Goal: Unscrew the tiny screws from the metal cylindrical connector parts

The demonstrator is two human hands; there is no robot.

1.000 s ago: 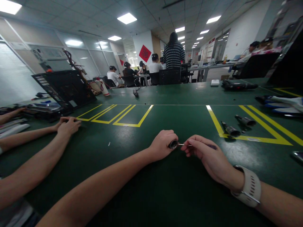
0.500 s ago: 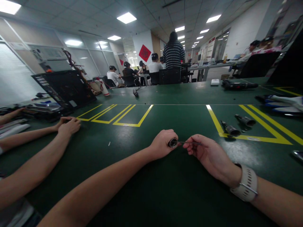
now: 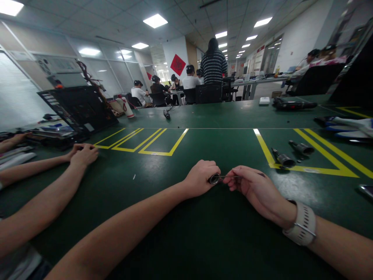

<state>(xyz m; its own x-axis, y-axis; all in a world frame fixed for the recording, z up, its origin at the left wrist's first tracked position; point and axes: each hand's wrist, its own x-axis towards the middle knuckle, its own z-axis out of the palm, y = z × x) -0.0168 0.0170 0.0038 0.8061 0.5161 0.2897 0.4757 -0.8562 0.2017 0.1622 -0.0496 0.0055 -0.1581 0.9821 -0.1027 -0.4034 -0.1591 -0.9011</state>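
Observation:
My left hand (image 3: 201,178) is wrapped round a dark metal cylindrical part (image 3: 214,179), whose round open end faces me. My right hand (image 3: 250,184), with a light watch band on the wrist, pinches a thin metal rod (image 3: 230,177) between thumb and fingers. The rod's left end reaches the rim of the cylindrical part; whether it goes inside is too small to tell. Two similar metal parts lie to the right on the green table, one (image 3: 284,160) across yellow tape and one (image 3: 302,148) just behind it.
On the left, another person's hands (image 3: 84,153) rest near a black equipment panel (image 3: 78,109). A dark tool (image 3: 294,104) and a white box (image 3: 264,101) lie at the back. Blue and white gloves (image 3: 349,127) are at the right. Yellow tape outlines mark the green table (image 3: 175,233).
Both hands stay close together. The cylindrical part has shifted and turned slightly in my left hand, and the rod in my right hand shows at a slightly different angle.

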